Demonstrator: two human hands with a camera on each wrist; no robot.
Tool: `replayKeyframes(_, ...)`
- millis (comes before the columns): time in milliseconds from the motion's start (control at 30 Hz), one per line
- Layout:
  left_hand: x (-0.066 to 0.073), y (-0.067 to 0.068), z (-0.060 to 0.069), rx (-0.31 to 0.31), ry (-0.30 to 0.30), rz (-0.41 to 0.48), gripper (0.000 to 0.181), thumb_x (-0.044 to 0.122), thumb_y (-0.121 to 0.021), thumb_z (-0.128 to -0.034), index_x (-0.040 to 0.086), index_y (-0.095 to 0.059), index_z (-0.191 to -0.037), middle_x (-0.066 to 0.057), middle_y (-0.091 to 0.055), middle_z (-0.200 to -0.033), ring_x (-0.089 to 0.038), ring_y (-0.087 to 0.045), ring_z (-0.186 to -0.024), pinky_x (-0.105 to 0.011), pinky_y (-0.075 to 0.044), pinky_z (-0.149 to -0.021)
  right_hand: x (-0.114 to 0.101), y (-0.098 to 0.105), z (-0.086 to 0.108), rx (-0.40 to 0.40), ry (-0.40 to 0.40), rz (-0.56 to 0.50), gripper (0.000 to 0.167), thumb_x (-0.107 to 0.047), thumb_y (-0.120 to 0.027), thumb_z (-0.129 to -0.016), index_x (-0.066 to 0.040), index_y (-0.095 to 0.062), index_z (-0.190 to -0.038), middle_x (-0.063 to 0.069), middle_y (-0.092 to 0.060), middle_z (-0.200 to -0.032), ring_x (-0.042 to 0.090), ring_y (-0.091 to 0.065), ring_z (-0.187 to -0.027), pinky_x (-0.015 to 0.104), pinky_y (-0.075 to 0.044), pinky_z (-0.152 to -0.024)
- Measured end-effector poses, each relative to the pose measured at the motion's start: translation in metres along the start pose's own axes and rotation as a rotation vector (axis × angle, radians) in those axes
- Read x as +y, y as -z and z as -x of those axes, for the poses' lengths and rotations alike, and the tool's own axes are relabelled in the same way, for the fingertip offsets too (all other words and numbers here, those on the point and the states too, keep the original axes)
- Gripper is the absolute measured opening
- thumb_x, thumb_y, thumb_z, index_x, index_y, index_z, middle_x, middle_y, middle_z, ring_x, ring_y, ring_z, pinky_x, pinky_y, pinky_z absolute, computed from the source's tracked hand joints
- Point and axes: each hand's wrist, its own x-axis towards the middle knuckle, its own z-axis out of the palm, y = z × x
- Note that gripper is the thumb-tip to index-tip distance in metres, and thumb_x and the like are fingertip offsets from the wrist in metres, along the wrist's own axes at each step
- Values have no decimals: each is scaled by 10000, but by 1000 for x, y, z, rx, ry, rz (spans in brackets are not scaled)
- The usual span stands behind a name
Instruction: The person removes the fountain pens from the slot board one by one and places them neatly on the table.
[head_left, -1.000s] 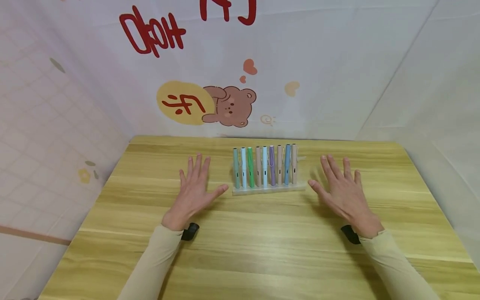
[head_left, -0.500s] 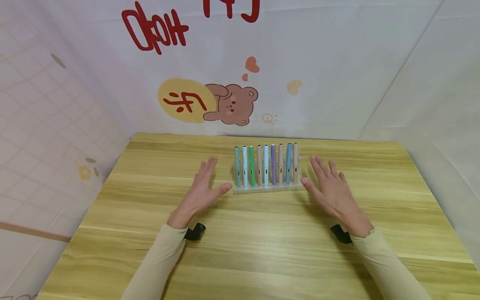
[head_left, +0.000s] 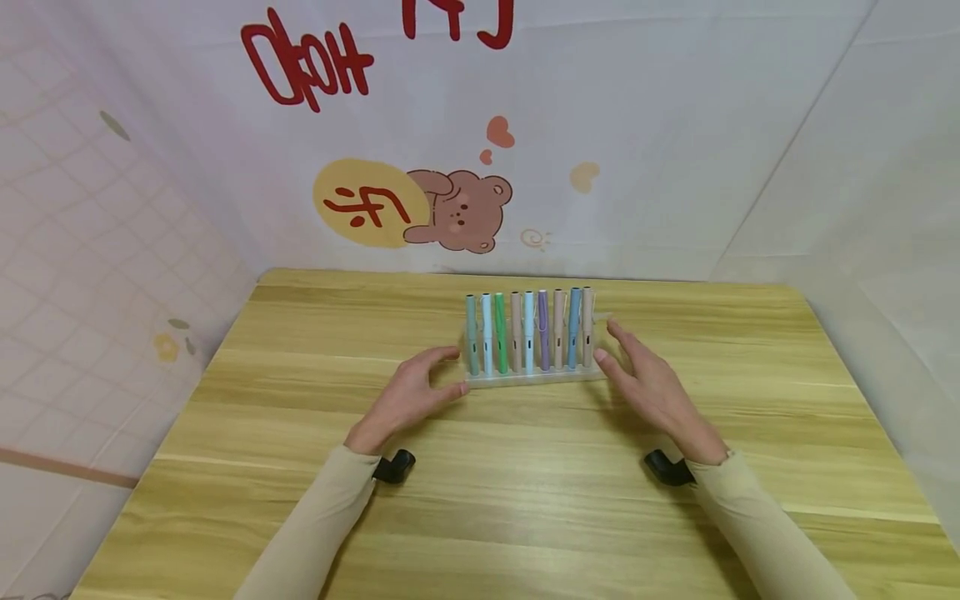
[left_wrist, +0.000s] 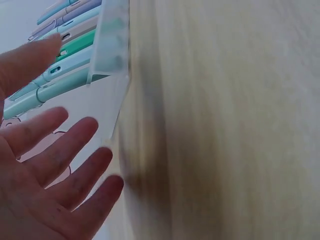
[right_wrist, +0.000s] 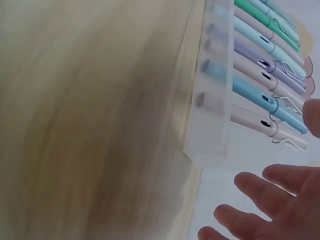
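Translucent rack (head_left: 536, 380) on the far half of the wooden table (head_left: 517, 500), nine pens (head_left: 529, 333) upright in a row along it; looks stiff plastic, probably light for its length, smooth enough to slip, perhaps brittle at the thin edges. Best hold, by my judgement, low at both ends and kept level, since the pens seem loosely seated and could rattle or tip. Left hand (head_left: 412, 387) and right hand (head_left: 651, 385) flank it, fingers loosely extended, grasping nothing; fingertip contact uncertain.
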Motion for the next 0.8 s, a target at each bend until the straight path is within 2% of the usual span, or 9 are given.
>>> replayKeyframes(200,-1,-2,-3,-23,-24,2,524,267,-772,-954,67,-614,-1413,-95,-614,-1423,-310,-505,-1379,-515,-366,-1149,-1,-4,-6,40,-1,-60,689,-491,-476,-1089,-23,-373,-1584,196,-423,-1596,444,-364,-1464,627,-292,-1153)
replayKeyframes(467,-3,-2,-7,-22,-66,-5,373,183,-782,-943,53,-704,-1284,-87,-671,-1340,-288,-567,-1314,-476,-401,-1128,-4,-5,-17,60,-29,-152,579,-397,-568,-1073,26,-517,-1466,232,-609,-1404,428,-584,-1276,564,-461,-1046)
replayKeyframes(800,-4,-7,-12,17,-55,-17,251,136,-820,-899,83,-769,-1139,-57,-730,-1205,-263,-640,-1197,-452,-460,-1065,-4,-8,-23,50,-53,-188,413,-297,-613,-1062,32,-648,-1309,209,-703,-1235,388,-653,-1161,508,-525,-945)
